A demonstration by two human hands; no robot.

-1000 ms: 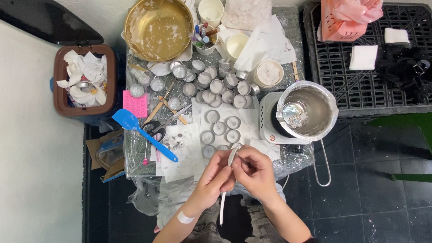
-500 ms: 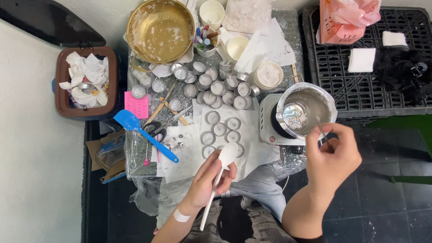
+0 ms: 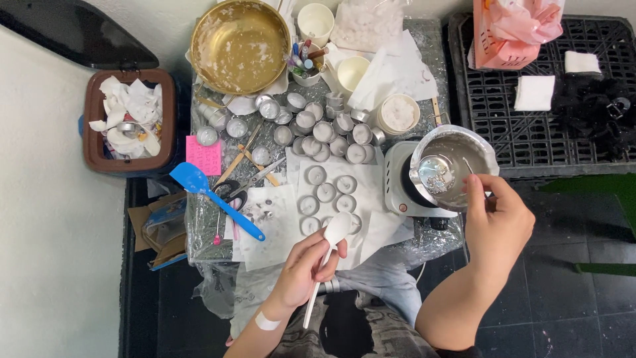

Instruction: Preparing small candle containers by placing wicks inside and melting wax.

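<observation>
Head view: the left hand [image 3: 306, 268] curls shut around a white plastic spoon [image 3: 326, 260], its bowl pointing to 1 o'clock above the paper-covered surface [image 3: 278, 229] and its handle trailing to 7 o'clock. At 3 o'clock from it, the right hand [image 3: 498, 222], forearm rising from 7 o'clock, closes its fingers on the thin handle of a small metal pot [image 3: 454, 166] sitting on a white electric hotplate [image 3: 399, 179]. Empty tealight cups [image 3: 326, 192] lie at 12 o'clock of the spoon.
</observation>
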